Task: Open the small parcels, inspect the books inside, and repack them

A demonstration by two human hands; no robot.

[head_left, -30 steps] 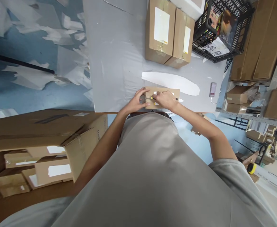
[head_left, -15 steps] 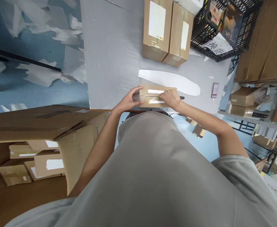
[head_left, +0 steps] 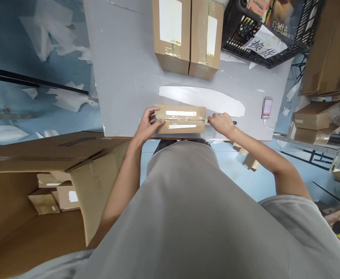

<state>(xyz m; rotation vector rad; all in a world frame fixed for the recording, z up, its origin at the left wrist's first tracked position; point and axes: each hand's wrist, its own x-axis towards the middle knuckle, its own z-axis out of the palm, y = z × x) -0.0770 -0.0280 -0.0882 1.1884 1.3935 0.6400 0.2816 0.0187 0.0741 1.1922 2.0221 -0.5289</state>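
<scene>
left grip (head_left: 146, 126) clamped on a box (head_left: 184, 119), labels (head_left: 181, 113) unreadable tbh; right grip (head_left: 220, 124) clamped round some tool (head_left: 234, 123); paper sign (head_left: 265, 42) says 换货

Two hands show, one left hand (head_left: 150, 124) and one right hand (head_left: 221, 124), with one slim tool (head_left: 235, 123) and one small box (head_left: 184, 120) carrying two label strips (head_left: 181, 113). On one counter (head_left: 123, 77) are two tall cartons (head_left: 199, 42), one white label (head_left: 170, 21) apiece, one long white piece (head_left: 201, 100) and one phone-like device (head_left: 267, 107). There is one black crate (head_left: 235, 35). One large open carton (head_left: 98, 190) contains at least three smaller boxes (head_left: 43, 201).
</scene>
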